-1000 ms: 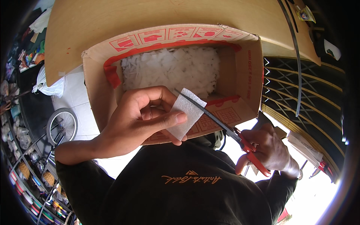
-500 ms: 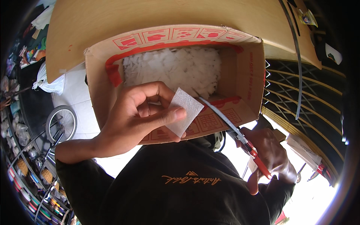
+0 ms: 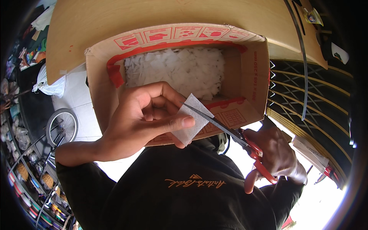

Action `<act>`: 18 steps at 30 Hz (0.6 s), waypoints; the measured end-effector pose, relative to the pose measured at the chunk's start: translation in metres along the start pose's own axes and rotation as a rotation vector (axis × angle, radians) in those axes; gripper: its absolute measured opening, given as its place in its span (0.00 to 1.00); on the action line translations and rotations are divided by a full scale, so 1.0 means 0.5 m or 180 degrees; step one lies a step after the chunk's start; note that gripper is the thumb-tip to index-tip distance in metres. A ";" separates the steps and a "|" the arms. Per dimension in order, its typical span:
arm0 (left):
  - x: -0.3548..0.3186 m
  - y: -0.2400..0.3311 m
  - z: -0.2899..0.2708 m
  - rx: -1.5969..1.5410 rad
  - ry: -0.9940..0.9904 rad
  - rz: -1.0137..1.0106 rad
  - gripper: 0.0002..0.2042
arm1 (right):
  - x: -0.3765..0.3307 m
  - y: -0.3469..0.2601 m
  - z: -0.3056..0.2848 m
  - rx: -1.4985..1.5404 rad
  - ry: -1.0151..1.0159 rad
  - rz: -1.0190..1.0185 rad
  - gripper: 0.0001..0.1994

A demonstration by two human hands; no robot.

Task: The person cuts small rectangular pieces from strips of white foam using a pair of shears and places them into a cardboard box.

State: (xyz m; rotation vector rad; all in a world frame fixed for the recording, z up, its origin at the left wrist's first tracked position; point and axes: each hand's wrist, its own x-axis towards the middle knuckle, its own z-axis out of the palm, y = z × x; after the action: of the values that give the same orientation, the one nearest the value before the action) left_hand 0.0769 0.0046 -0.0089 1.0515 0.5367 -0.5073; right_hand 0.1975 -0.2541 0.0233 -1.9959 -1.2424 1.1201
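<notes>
Between the thumb and fingers of my left hand is a small square of white foam sheet, turned so one corner points up. My right hand is closed round the red handles of a pair of scissors. Their dark blades lie across the upper part of the foam sheet, the tip just by my left fingers. Behind both hands stands an open cardboard box. Many white foam scraps cover its bottom. Part of the box's near flap is hidden by my left hand.
Beyond the box is a tan tabletop. At left are a bicycle wheel, a white plastic bag and crowded shelves. A folding metal gate stands at right, and a grey strap hangs before it.
The scissors have come up and left, from beside the foam sheet to across it. The foam sheet has shifted slightly right in my left hand.
</notes>
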 end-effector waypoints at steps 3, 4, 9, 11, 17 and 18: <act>0.000 -0.003 -0.001 -0.0094 0.0007 -0.0022 0.12 | 0.000 0.011 0.001 -0.0019 -0.0189 0.0022 0.39; 0.000 -0.004 -0.002 -0.0098 0.0024 -0.0002 0.12 | 0.000 0.012 0.002 -0.0016 -0.0206 0.0037 0.39; 0.002 -0.008 -0.007 -0.0128 -0.0069 0.0030 0.12 | -0.003 0.024 -0.001 0.0034 -0.0244 0.0141 0.37; 0.001 -0.009 -0.008 -0.0167 -0.0077 -0.0043 0.12 | -0.004 0.031 -0.004 0.0082 -0.0259 0.0181 0.37; 0.002 -0.017 -0.015 -0.0057 -0.0200 0.0252 0.09 | -0.016 0.028 0.005 0.0358 -0.0278 0.0281 0.36; -0.001 -0.016 -0.015 -0.0068 -0.0117 0.0287 0.09 | -0.015 0.028 0.018 0.0436 -0.0282 0.0237 0.36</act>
State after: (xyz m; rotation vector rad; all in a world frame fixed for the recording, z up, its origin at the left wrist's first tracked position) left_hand 0.0701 0.0080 -0.0169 1.0392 0.4592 -0.4397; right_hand 0.1944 -0.2671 0.0106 -1.9222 -1.1104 1.3063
